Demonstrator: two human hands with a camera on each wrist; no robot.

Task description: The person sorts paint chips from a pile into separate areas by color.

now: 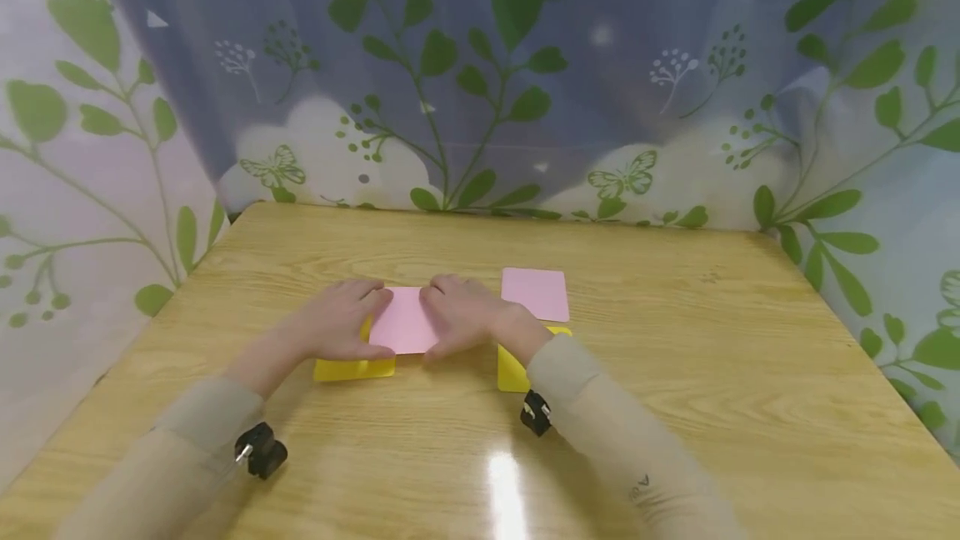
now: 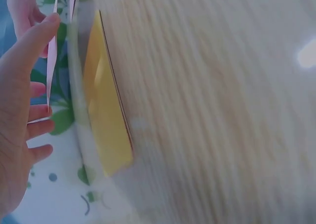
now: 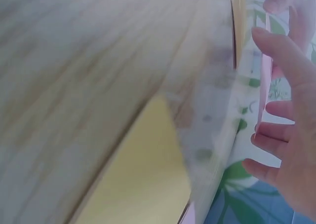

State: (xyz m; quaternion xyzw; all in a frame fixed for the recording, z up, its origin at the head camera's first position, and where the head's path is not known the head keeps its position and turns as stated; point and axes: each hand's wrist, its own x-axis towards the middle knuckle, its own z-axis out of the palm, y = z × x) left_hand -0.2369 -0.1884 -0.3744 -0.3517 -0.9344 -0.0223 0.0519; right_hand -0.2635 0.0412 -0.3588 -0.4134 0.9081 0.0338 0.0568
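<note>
Between my two hands is a thin pink square sheet (image 1: 406, 322), raised above the table. My left hand (image 1: 341, 322) pinches its left side, thumb on the near face and fingers behind. On the opposite side my right hand (image 1: 467, 315) grips the sheet the same way. Both wrist views show the pink sheet (image 2: 52, 61) edge-on, slightly bowed. Beneath the left hand lies a yellow square (image 1: 354, 370), partly covered by that hand and the sheet. Another yellow square (image 1: 513, 370) is on the table under the right wrist, which hides part of it.
A second pink square (image 1: 536, 294) lies flat just behind the right yellow square. The wooden table (image 1: 675, 357) meets a leaf-patterned curtain (image 1: 465, 107) at its back and sides. Black devices (image 1: 261, 450) are strapped to both wrists.
</note>
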